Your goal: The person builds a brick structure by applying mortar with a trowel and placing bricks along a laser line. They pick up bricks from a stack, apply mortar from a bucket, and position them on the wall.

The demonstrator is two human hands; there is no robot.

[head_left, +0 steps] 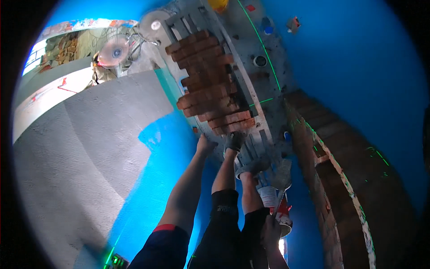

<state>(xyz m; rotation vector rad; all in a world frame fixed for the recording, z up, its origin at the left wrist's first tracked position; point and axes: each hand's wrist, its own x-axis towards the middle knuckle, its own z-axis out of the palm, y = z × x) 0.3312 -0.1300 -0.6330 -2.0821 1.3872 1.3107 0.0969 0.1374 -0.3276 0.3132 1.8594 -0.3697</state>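
Observation:
My right hand point(270, 231) is closed around the handle of a trowel point(282, 175). Its grey, mortar-smeared blade points forward beside my right shoe point(253, 167). My left hand point(206, 145) reaches forward with nothing visible in it, thumb and fingers apart. It is just short of the near end of a stack of reddish-brown bricks point(208, 94), which lie in uneven rows on a slatted pallet point(190, 22). My left shoe point(235, 141) stands right against the nearest bricks.
A low brick wall point(329, 215) runs along the right, crossed by green laser lines. White-and-red buckets point(282, 215) stand behind the trowel. A grey plastered wall point(89, 134), partly blue, rises at left. A fan point(114, 51) is at far left, a laser level point(117, 261) at lower left.

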